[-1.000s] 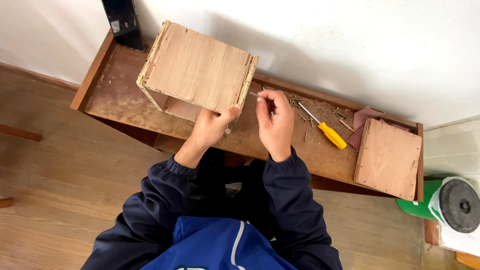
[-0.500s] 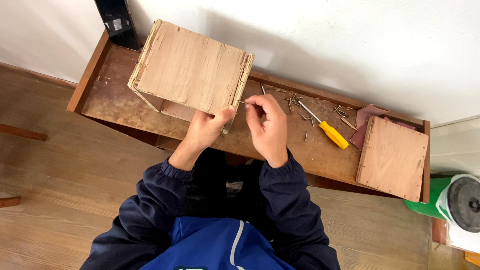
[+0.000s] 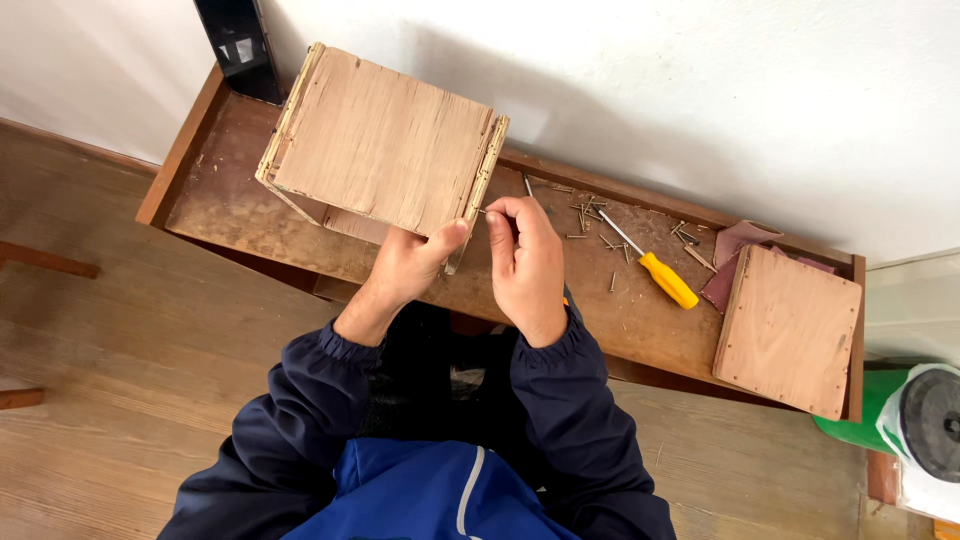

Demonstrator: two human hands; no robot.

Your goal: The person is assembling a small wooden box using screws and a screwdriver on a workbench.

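The box by the left hand is pale, matt plywood with rough, splintered edges. The table under it is dark, worn wood, dull and scuffed. Right of the right hand lie small metal nails and a screwdriver with glossy yellow plastic handle and metal shaft.

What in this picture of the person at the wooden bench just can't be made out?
Head view only:
- Inside of the wooden box: hidden by its own top panel.
- What the right hand pinches against the box edge: too small, covered by fingers.
- Left hand fingers: tucked under the box.
- Green container: cut off by the right edge.
- Scattered nails: too small to count.
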